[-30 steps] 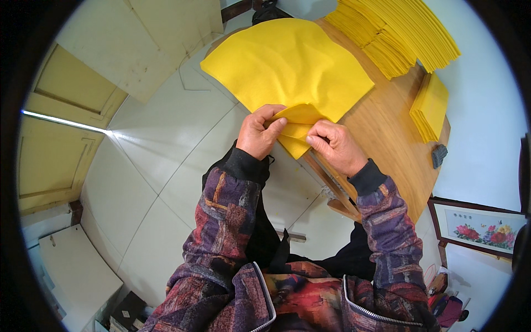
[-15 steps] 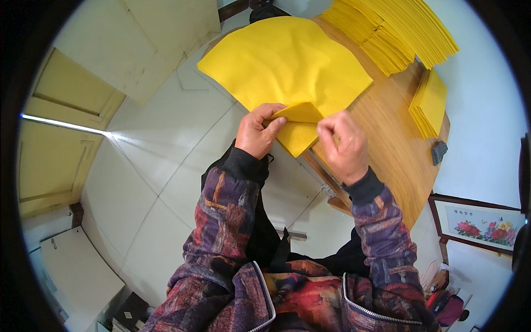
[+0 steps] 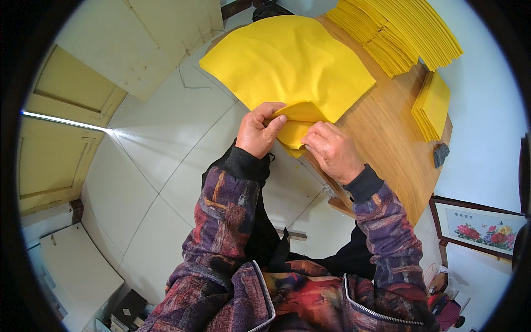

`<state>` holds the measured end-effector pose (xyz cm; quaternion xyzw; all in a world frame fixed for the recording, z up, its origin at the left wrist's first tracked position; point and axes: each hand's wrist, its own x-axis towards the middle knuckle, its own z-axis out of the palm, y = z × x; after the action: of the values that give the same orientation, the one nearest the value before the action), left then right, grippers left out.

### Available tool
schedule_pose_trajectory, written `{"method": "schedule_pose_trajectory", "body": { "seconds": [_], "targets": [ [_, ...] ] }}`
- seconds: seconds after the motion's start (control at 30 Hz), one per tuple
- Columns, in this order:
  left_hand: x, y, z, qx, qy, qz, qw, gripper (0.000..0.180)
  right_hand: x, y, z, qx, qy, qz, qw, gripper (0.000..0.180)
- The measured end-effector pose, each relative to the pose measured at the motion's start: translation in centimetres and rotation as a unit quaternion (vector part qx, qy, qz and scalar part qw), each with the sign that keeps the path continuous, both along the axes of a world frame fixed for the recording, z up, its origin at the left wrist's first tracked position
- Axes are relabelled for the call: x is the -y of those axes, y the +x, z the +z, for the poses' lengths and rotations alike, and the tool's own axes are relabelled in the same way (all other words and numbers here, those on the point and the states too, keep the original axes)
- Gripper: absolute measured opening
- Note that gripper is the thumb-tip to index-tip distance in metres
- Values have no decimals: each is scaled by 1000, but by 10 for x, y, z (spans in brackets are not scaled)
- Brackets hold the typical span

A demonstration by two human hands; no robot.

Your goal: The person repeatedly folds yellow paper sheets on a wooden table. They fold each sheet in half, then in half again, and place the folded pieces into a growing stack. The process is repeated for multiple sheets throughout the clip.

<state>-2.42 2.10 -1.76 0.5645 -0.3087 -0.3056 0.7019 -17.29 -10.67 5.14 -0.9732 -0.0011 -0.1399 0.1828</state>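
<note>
A large yellow felt sheet [image 3: 293, 61] lies over the near left part of the wooden table, its surface gently rippled. Its near end is folded into a small pointed flap that hangs past the table edge. My left hand [image 3: 259, 130] pinches the left side of this fold, thumb on top. With thumb and fingertips closed, my right hand [image 3: 333, 152] grips the lower layer of the felt at the near right. Between the two hands the layers stand apart, leaving a gap under the upper flap.
Tall stacks of folded yellow felt [image 3: 398, 33] stand at the table's far right. A smaller yellow pile [image 3: 431, 106] and a dark grey block [image 3: 441, 155] sit nearer on the wooden table [image 3: 381, 144]. A framed flower picture [image 3: 478, 226] is at the right; yellow doors [image 3: 61, 138] at the left.
My right hand has come down and left onto the felt's lower layer, taking hold of it and lifting its edge. The left hand keeps its grip in nearly the same spot.
</note>
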Motion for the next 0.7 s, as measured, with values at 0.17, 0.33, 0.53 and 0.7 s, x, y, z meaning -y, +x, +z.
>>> {"method": "schedule_pose_trajectory", "body": {
  "seconds": [0.17, 0.33, 0.53, 0.7],
  "targets": [
    [1, -1, 2, -29, -20, 3, 999, 18, 4, 4, 1, -16, 85, 7, 996, 10],
    [-1, 1, 1, 14, 5, 9, 1000, 18, 8, 6, 2, -83, 228, -28, 970, 7],
    [0, 2, -3, 21, -1, -4, 1000, 22, 13, 7, 4, -103, 269, -27, 957, 7],
    [0, 1, -3, -9, -6, -9, 1000, 22, 11, 7, 4, -94, 270, -27, 958, 4]
  ]
}}
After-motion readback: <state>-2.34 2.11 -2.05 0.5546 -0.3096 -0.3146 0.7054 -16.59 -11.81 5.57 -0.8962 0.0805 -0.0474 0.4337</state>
